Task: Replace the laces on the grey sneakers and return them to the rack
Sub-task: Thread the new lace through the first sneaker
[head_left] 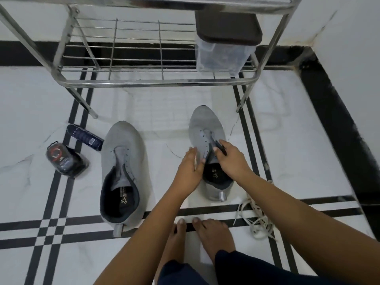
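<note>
Head view: the metal rack at 12 o'clock is cut off by the upper edge, and the contents of the clear container on its lower shelf, under a dark lid, cannot be made out. The right grey sneaker, on the floor just past centre toward 1 o'clock, is partly covered by both hands. Right hand: narrow grip, fingers curled, pinching a dark strip at the eyelets; whether it is a lace cannot be told. Left hand: fingers straight, lying against the sneaker's side, thumb at the collar. The left grey sneaker, without laces, stands apart at 9 o'clock of the hands. Two dark packets lie further toward 9 o'clock. A heap of white laces lies at 4 o'clock, part behind the right forearm. Bare feet stand at 6 o'clock
</note>
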{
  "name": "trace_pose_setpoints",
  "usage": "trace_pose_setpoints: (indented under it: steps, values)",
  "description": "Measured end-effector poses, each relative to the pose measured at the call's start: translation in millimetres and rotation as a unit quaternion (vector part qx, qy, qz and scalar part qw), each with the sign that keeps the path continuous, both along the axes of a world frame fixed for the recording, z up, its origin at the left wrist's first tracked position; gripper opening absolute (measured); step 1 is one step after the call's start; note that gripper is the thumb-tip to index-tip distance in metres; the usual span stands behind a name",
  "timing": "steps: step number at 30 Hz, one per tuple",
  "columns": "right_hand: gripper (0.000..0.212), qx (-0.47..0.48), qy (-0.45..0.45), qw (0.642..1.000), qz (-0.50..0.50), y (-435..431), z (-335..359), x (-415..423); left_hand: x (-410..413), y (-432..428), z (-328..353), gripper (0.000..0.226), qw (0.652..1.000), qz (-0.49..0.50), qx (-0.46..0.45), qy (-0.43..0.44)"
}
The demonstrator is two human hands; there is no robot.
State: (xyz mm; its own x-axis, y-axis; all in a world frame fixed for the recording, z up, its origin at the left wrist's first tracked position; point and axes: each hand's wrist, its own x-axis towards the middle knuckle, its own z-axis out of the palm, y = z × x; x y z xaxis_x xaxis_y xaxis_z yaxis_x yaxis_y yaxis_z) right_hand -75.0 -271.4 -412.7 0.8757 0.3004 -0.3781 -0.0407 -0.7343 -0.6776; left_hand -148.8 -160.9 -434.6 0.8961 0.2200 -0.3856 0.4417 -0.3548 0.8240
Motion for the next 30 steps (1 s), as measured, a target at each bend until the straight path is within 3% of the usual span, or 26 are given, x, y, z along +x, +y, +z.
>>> trace_pose_setpoints:
  steps: [3, 5, 8, 11, 13, 17, 21, 24, 30]
  values:
    - [0.018, 0.007, -0.055, 0.998, 0.028, 17.4, 5.8, -9.2, -20.1, 22.4, 15.0, 0.052, 0.997, 0.065, 0.022, -0.021]
    - [0.040, 0.000, -0.076, 0.995, 0.062, 37.5, 10.3, -19.8, -37.8, 41.8, 25.1, 0.049, 0.992, 0.106, 0.047, -0.042]
    - [0.048, 0.019, -0.055, 0.992, 0.108, 65.9, 15.9, -32.7, -65.2, 72.7, 30.8, 0.047, 0.976, 0.153, 0.141, -0.061]
    - [0.053, 0.033, 0.010, 0.987, 0.158, 90.8, 13.8, -45.7, -88.2, 108.1, 22.1, 0.049, 0.950, 0.206, 0.234, 0.025]
    - [0.057, 0.025, 0.045, 0.982, 0.184, 101.8, 8.5, -54.0, -96.6, 121.1, 13.3, 0.049, 0.946, 0.242, 0.190, 0.099]
    - [0.063, 0.021, 0.090, 0.971, 0.222, 107.8, 0.1, -65.5, -95.2, 110.6, 0.3, 0.035, 0.964, 0.202, 0.157, 0.079]
    - [0.050, 0.032, 0.100, 0.972, 0.209, 92.1, -3.9, -67.5, -74.3, 76.7, 3.3, 0.034, 0.977, 0.168, 0.129, 0.037]
    - [0.035, 0.039, 0.071, 0.982, 0.171, 69.4, -5.4, -60.9, -56.7, 49.6, 1.3, 0.034, 0.986, 0.122, 0.113, 0.015]
    - [0.044, 0.064, 0.062, 0.994, 0.067, 30.1, 7.5, -50.3, -41.6, 16.0, 1.7, 0.044, 0.988, 0.070, 0.137, -0.005]
